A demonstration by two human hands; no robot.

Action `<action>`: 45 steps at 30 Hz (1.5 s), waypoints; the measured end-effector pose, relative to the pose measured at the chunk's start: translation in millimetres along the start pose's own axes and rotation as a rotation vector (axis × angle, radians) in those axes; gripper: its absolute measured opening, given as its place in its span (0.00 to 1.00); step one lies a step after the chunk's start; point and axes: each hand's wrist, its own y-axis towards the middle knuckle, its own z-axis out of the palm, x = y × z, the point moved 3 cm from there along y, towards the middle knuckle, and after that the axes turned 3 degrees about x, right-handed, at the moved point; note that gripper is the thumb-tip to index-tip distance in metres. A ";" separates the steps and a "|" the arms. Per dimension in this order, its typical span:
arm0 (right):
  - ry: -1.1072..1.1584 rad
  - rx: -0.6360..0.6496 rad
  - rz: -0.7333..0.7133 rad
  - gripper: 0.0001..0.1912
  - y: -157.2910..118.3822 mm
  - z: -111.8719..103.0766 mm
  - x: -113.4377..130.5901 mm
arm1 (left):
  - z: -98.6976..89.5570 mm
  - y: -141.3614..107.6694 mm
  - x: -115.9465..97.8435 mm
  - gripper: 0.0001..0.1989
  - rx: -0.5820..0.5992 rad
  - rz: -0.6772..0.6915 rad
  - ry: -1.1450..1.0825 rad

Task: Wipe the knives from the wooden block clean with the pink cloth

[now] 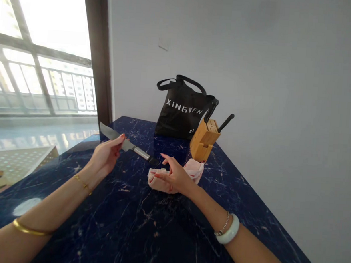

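My left hand [106,154] pinches a kitchen knife [140,152] by its blade, above the table. The blade points up to the left, and the grey and black handle slants down to the right. Close to the handle's end is my right hand [174,175], thumb and forefinger apart, gripping nothing that I can see. It is over a folded pink cloth [193,169] on the table, partly covering it; whether the palm presses on the cloth is hidden. Behind the cloth stands a wooden knife block [203,143] with two black-handled tools in it.
The dark blue marble-patterned table [121,224] runs back to a grey wall. A black tote bag [179,115] with white lettering stands at the far end, behind the knife block. To the left are a window [41,70] and a pale perforated surface [23,165] below table height.
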 end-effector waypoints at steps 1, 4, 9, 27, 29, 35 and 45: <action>-0.021 -0.027 -0.040 0.35 0.2 -7.4 6.0 | 5.9 -3.6 4.3 0.05 0.014 -0.067 -0.025; -0.162 -0.010 -0.217 0.30 -2.7 -23.1 25.2 | 29.0 -17.8 26.2 0.04 0.061 -0.237 -0.065; -0.285 -0.015 -0.365 0.15 -23.8 -39.8 42.5 | 64.9 -37.0 58.8 0.03 0.301 -0.423 -0.059; -0.137 -1.151 0.082 0.17 -72.2 -248.6 -8.4 | 8.2 -34.5 75.0 0.18 0.390 0.026 0.567; -0.171 -1.124 0.102 0.18 -71.9 -248.1 -11.1 | 6.2 -32.5 77.2 0.19 0.391 0.005 0.570; -0.262 -1.096 0.141 0.18 -66.6 -254.4 -14.0 | -1.4 -28.9 85.4 0.21 0.389 -0.056 0.551; -0.376 -0.927 0.180 0.19 -44.7 -269.9 -5.6 | 1.3 -29.7 85.7 0.17 0.405 -0.022 0.534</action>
